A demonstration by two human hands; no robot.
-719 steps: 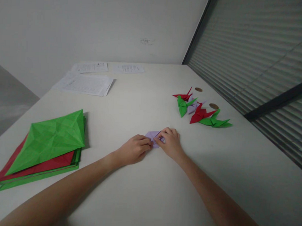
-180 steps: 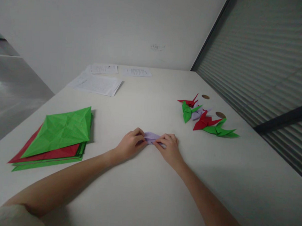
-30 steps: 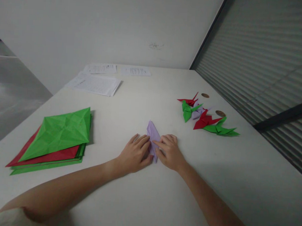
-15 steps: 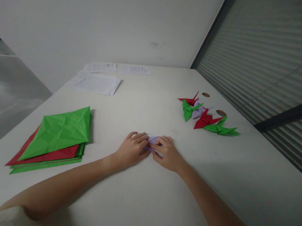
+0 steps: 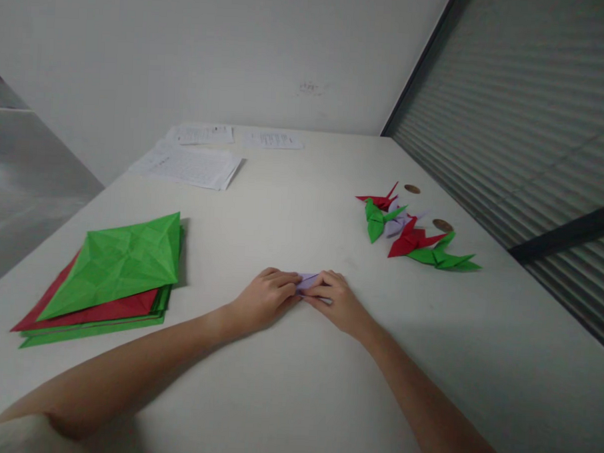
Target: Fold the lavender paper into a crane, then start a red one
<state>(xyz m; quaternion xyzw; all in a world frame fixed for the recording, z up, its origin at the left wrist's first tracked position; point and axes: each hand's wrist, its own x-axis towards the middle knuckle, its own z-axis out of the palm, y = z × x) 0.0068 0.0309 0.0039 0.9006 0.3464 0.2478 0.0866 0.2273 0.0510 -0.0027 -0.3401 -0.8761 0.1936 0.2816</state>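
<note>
Lilac paper [image 5: 307, 281] in both hands [image 5: 265, 296] [image 5: 337, 303]; white sheets [image 5: 189, 167] bear text, illegible.

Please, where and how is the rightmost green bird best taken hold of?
Perhaps pinch the rightmost green bird by its pointed right end, coming from the right: that end juts out free, while the left end meets a red bird.

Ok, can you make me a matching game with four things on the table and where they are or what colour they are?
Things:
1. purple paper
2. paper stack
3. paper birds
4. printed sheets

Clues:
A. near the far wall
B. touched by the left hand and right hand
C. near the blinds
D. green on top

Pairs: 1-B, 2-D, 3-C, 4-A
</note>
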